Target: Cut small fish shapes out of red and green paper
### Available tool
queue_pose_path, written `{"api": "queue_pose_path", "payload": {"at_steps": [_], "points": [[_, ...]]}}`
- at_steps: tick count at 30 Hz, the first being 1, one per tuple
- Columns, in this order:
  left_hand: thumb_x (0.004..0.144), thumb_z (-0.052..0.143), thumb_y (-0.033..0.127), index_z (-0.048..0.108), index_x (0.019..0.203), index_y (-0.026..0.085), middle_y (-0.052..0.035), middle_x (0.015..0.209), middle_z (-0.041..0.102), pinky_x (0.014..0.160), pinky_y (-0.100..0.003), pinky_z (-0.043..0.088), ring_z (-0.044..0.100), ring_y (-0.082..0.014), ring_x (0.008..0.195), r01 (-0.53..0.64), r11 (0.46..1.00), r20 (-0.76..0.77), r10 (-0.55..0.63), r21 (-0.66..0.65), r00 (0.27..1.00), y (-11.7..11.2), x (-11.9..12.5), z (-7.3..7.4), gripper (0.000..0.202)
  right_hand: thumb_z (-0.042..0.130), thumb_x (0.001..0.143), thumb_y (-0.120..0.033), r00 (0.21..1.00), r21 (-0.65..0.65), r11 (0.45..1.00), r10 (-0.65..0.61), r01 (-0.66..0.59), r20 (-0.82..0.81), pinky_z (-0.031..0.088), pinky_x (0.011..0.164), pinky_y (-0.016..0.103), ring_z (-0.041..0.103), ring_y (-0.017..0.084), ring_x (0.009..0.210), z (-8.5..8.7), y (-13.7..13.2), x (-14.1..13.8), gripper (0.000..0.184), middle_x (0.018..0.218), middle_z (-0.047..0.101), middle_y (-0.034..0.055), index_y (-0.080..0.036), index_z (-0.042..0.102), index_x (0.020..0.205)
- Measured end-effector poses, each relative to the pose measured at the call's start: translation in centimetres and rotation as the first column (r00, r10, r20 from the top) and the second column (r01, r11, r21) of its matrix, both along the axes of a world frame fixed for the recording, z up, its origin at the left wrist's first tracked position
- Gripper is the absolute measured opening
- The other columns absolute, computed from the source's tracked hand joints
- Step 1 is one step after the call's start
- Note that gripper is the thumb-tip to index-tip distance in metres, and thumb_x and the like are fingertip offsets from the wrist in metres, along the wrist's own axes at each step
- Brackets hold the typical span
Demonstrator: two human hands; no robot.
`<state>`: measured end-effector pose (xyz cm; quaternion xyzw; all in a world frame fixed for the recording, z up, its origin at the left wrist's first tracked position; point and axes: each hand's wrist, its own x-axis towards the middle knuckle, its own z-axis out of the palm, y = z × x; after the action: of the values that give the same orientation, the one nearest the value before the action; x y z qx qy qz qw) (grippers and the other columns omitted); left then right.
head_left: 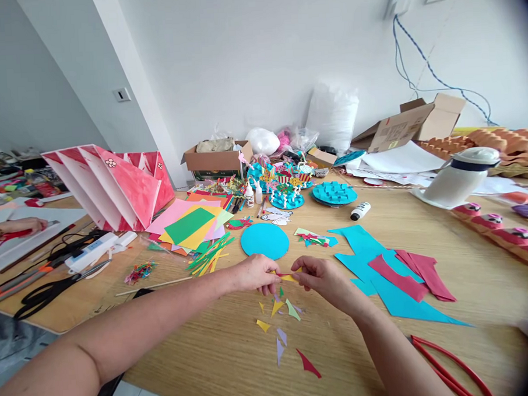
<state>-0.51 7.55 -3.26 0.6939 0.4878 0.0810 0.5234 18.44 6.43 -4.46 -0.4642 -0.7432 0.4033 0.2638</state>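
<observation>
Between my two hands, just above the table, is a small strip of yellow and red paper (pixel 288 276). My left hand (pixel 256 272) pinches one end and my right hand (pixel 316 274) pinches the other. Behind them lies a blue paper circle (pixel 265 241), with a small pile of cut paper pieces (pixel 313 239) to its right. Below my hands are loose scraps, among them a red scrap (pixel 309 365), a yellow scrap (pixel 264 326) and a purple scrap (pixel 280 352). Blue paper offcuts (pixel 397 300) and dark red paper pieces (pixel 429 272) lie to the right.
Red-handled scissors (pixel 446 365) lie front right; black scissors (pixel 41 295) lie left. Coloured paper sheets (pixel 190 226), glue bottles (pixel 250 196) and a black-capped bottle (pixel 361 210) stand or lie farther back. At far left, another person's hand (pixel 29 224) holds a red-handled tool.
</observation>
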Motion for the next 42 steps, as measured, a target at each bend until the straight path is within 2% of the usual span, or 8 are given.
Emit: {"api": "queue_pose_path", "payload": {"at_steps": [8,13,19,27,32,35,38,42], "points": [[0.082,0.041,0.017,0.049,0.08,0.015,0.0018,0.06,0.061,0.046,-0.017,0.042,0.056,-0.0072,0.047,-0.031,0.999,0.034,0.03,0.029,0.999,2.5,1.1,0.5,0.008,0.047,0.076,-0.035,0.963,0.037,0.964,-0.258,0.262,-0.082,0.045,0.05,0.025,0.058,0.015,0.05,-1.0,1.5,0.9,0.019,0.055,0.058,-0.0015,-0.02,0.051,0.066],[0.08,0.05,0.019,0.055,0.079,0.013,0.0014,0.066,0.057,0.049,-0.018,0.042,0.055,-0.008,0.056,-0.079,0.977,-0.038,0.089,0.198,0.995,6.7,2.6,1.5,0.008,0.041,0.082,-0.038,0.801,0.225,0.769,-0.585,0.598,-0.127,0.042,0.054,0.029,0.06,0.021,0.064,-0.9,1.8,2.1,0.021,0.076,0.061,0.0066,-0.019,0.049,0.085],[0.085,0.05,0.031,0.052,0.11,0.014,-0.0081,0.108,0.056,0.076,-0.038,0.05,0.057,-0.0185,0.09,0.004,0.974,-0.182,0.038,0.228,0.983,11.9,7.1,0.4,0.03,0.041,0.082,-0.033,0.769,0.402,0.677,-0.627,0.616,-0.122,0.04,0.053,0.029,0.055,0.018,0.059,-0.9,1.7,2.4,0.014,0.083,0.059,0.0081,-0.02,0.047,0.084],[0.085,0.05,0.031,0.051,0.112,0.015,-0.0086,0.112,0.054,0.079,-0.04,0.049,0.056,-0.0197,0.094,0.134,0.93,-0.351,-0.005,0.343,0.936,14.6,10.9,-1.7,0.031,0.037,0.084,-0.024,0.801,0.518,0.688,-0.598,0.508,0.009,0.042,0.057,0.029,0.057,0.019,0.063,-2.2,2.1,2.4,0.012,0.089,0.06,0.0096,-0.02,0.048,0.089],[0.084,0.051,0.031,0.051,0.113,0.016,-0.0093,0.117,0.052,0.083,-0.042,0.046,0.054,-0.0212,0.099,0.182,0.832,-0.384,0.039,0.524,0.923,14.0,10.2,-0.9,0.033,0.036,0.084,-0.022,0.823,0.51,0.747,-0.554,0.426,0.125,0.04,0.057,0.028,0.057,0.02,0.068,-2.1,2.0,2.2,0.017,0.09,0.06,0.0102,-0.019,0.053,0.084],[0.08,0.054,0.026,0.052,0.112,0.017,-0.0107,0.119,0.049,0.087,-0.036,0.04,0.051,-0.0234,0.104,0.212,0.784,-0.371,0.026,0.584,0.928,12.4,8.7,0.7,0.033,0.039,0.082,-0.019,0.873,0.469,0.827,-0.443,0.31,0.204,0.038,0.057,0.027,0.056,0.019,0.066,-1.9,2.0,2.1,0.02,0.082,0.061,0.0078,-0.02,0.057,0.075],[0.079,0.049,0.019,0.061,0.095,0.017,-0.0064,0.095,0.061,0.079,-0.029,0.041,0.055,-0.0209,0.091,0.309,0.772,-0.387,-0.088,0.556,0.918,9.8,6.2,2.1,0.019,0.044,0.077,-0.014,0.934,0.394,0.913,-0.229,0.109,0.273,0.038,0.058,0.024,0.057,0.017,0.065,-1.7,1.6,1.5,0.02,0.073,0.063,0.0042,-0.02,0.061,0.069],[0.069,0.054,0.01,0.063,0.073,0.02,0.0005,0.074,0.064,0.064,-0.023,0.039,0.056,-0.0153,0.072,0.479,0.76,-0.43,-0.29,0.439,0.855,4.6,2.4,2.3,0.014,0.048,0.071,-0.008,0.947,0.281,0.95,0.041,-0.135,0.317,0.037,0.054,0.021,0.056,0.013,0.057,-1.6,0.6,0.3,0.021,0.064,0.066,0.0004,-0.02,0.065,0.064]]}}
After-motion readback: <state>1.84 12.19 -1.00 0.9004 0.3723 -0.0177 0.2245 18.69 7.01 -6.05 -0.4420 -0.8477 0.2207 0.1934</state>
